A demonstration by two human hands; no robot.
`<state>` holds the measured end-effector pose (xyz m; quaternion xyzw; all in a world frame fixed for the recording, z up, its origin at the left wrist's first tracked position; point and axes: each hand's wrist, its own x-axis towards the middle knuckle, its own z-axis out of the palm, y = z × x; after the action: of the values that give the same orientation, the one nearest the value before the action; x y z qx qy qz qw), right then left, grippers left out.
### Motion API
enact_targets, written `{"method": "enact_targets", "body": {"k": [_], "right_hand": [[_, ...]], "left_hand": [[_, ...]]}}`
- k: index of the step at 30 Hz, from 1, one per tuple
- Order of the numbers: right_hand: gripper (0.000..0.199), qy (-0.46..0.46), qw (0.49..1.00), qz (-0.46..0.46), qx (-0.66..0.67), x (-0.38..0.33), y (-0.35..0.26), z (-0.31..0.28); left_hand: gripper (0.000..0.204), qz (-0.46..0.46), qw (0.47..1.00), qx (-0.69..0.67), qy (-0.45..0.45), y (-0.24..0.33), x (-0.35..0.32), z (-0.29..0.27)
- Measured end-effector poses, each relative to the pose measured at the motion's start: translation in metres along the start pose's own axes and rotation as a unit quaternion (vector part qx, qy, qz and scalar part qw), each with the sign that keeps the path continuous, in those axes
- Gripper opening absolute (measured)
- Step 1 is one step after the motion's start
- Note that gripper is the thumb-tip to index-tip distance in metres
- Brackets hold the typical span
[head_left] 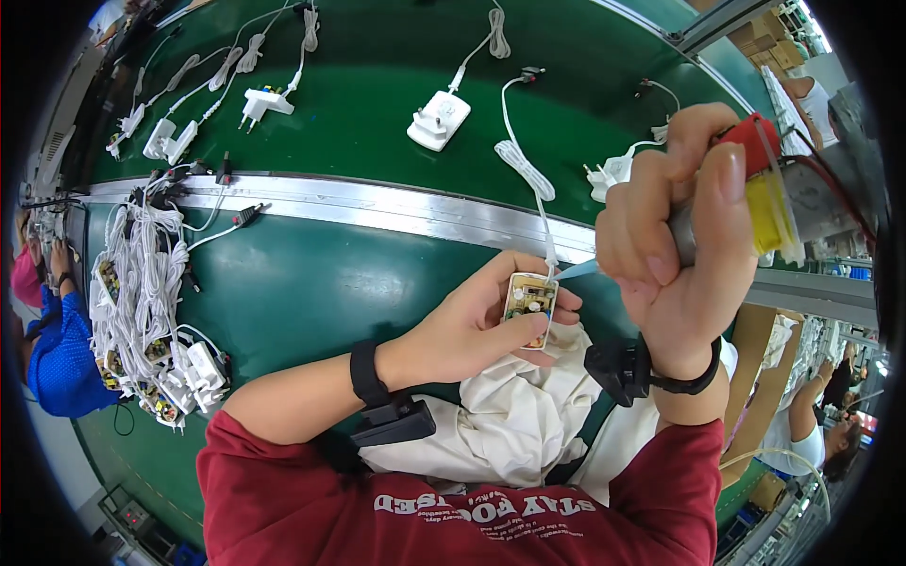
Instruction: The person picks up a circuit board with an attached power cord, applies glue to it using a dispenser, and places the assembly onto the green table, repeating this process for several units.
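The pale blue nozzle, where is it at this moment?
In the head view, the nozzle is right of centre, between the right hand and the upper right corner of the open casing in the left hand.

Factory assembly line: green belt (363, 104) bearing spaced white adapters (439, 121); metal rail (377, 203); table (302, 274) with heaped corded units (146, 283); co-workers (71, 363) nearby.

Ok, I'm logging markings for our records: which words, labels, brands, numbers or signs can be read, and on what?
Shirt: large white letters, wording not copied here; smaller lines too small to read.
Circuit board in the left hand: nothing readable.
White plug, upper middle: nothing readable.
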<state>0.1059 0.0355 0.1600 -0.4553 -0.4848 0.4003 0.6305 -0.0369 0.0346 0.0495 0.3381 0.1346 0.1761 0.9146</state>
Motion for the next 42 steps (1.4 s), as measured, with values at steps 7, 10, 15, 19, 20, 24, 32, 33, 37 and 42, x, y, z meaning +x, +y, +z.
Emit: {"method": "enact_targets", "body": {"k": [7,10,15,19,20,24,32,33,37,42], "right_hand": [[0.029,0.004,1.000,0.006,0.014,0.002,0.004,0.013],[0.030,0.020,0.999,0.034,0.033,-0.008,-0.005,-0.014],[0.034,0.001,1.000,0.018,-0.010,-0.016,-0.017,-0.045],[0.040,-0.035,0.996,0.007,-0.078,-0.018,-0.023,-0.050],[0.040,-0.039,0.996,0.007,-0.079,-0.021,-0.024,-0.052],[0.039,-0.058,0.995,0.010,-0.083,-0.028,-0.024,-0.049],[0.040,-0.083,0.992,0.010,-0.092,-0.025,-0.020,-0.046],[0.040,-0.086,0.992,0.010,-0.092,-0.027,-0.021,-0.049],[0.040,-0.098,0.991,0.010,-0.096,-0.028,-0.020,-0.051],[0.040,-0.114,0.988,0.008,-0.100,-0.030,-0.020,-0.049]], "left_hand": [[0.040,-0.003,1.000,0.014,0.013,0.011,-0.005,-0.007],[0.042,-0.003,1.000,0.008,0.012,-0.005,0.011,0.014],[0.040,-0.011,1.000,0.018,0.016,-0.020,0.029,0.035],[0.036,-0.015,0.999,0.010,0.047,-0.023,0.033,0.031],[0.035,-0.016,0.998,-0.016,0.062,-0.021,0.033,0.028],[0.032,-0.004,0.996,-0.049,0.072,-0.019,0.033,0.026],[0.031,0.000,0.996,-0.070,0.058,-0.016,0.033,0.028],[0.031,0.000,0.996,-0.074,0.059,-0.015,0.033,0.029],[0.032,0.003,0.997,-0.066,0.050,-0.017,0.032,0.027],[0.033,0.012,0.989,-0.149,0.022,-0.018,0.032,0.027]]}}
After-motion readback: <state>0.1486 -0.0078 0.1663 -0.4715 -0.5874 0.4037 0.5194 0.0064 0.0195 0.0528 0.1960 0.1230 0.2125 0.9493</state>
